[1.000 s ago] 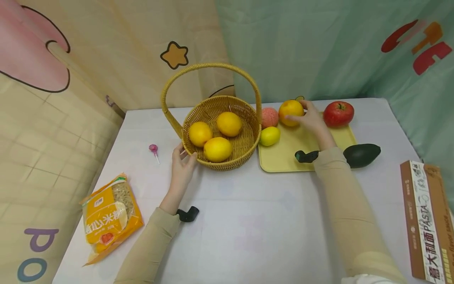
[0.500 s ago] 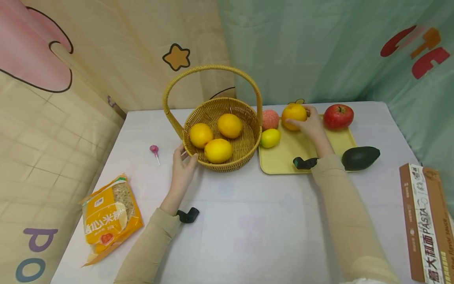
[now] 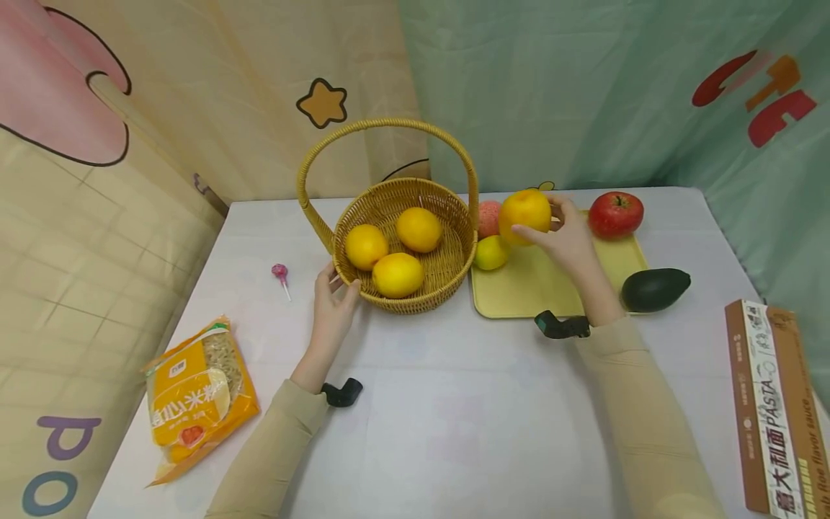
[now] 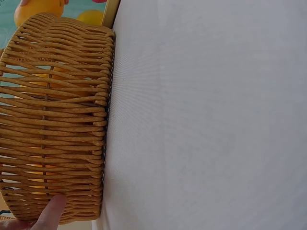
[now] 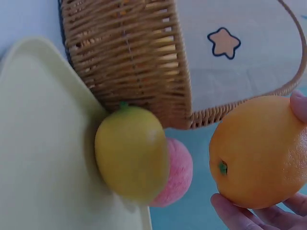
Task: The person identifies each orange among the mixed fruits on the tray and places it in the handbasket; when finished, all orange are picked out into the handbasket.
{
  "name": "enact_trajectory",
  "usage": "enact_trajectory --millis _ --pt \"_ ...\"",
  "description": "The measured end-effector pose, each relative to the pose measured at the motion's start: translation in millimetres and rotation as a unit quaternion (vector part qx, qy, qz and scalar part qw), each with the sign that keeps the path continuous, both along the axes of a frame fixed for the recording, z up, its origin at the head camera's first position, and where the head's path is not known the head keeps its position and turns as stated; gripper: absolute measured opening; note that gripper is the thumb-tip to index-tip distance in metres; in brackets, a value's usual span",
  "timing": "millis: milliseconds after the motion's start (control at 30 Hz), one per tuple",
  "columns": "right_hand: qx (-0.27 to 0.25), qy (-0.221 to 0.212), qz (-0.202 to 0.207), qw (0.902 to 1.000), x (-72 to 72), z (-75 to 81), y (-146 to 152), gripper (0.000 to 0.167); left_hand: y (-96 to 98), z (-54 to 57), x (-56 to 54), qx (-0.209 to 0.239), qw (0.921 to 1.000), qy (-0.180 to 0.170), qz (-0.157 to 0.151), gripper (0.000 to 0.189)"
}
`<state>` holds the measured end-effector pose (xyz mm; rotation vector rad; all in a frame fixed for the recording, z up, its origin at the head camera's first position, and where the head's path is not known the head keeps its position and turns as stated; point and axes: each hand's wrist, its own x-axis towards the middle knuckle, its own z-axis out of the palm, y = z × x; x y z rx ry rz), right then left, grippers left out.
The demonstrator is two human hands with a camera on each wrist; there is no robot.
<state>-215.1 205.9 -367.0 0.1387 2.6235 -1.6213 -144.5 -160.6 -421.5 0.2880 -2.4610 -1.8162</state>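
Observation:
My right hand [image 3: 570, 241] holds an orange [image 3: 525, 216] between thumb and fingers, raised above the yellow tray [image 3: 558, 281]. In the right wrist view the orange [image 5: 259, 151] shows a small green stem mark. My left hand [image 3: 333, 310] grips the front-left side of the wicker basket [image 3: 428, 299], its thumb [image 4: 52, 213] pressed on the woven wall. Three yellow-orange fruits [image 3: 398, 275] lie inside the basket, under its tall arched handle. Beside the basket, on the tray's left end, a yellow lemon-like fruit [image 3: 491, 254] sits against a pink round fruit [image 5: 176, 172].
A red apple-like fruit [image 3: 616, 215] sits at the tray's back right corner, and a dark green avocado-like fruit [image 3: 656, 290] near its front right. The pasta box [image 3: 772, 404] lies at the right edge. Leftward are a lollipop [image 3: 280, 272] and an orange grain bag [image 3: 201, 400].
My right hand has lifted the orange off the tray and brought it slightly left and nearer me. The left hand stays at the basket.

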Motion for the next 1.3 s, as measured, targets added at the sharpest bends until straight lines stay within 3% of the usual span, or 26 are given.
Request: enact_trajectory --millis 300,633,800,1000,1300 --pt "-0.041 0.020 0.079 0.9958 22.2 12.0 -40.6 0.084 -1.4 0.0 0.9 0.002 1.0000 -0.008 0.002 0.066" --pt "-0.030 0.051 0.144 0.9878 14.4 -10.9 -91.4 0.087 -3.6 1.8 3.2 -0.001 0.9999 -0.011 0.004 0.066" --pt "0.046 0.074 0.153 0.9843 11.6 -20.1 -103.7 0.088 -2.9 1.1 4.2 0.006 0.9999 -0.010 0.002 0.067" --pt "0.160 0.097 0.174 0.9667 10.8 -21.3 -111.6 0.085 -0.7 -0.4 3.1 0.008 0.9999 -0.005 -0.002 0.067" --pt "0.240 0.062 0.196 0.9487 5.6 -15.7 -120.0 0.087 -0.6 -0.7 1.0 -0.002 1.0000 -0.004 -0.004 0.067"
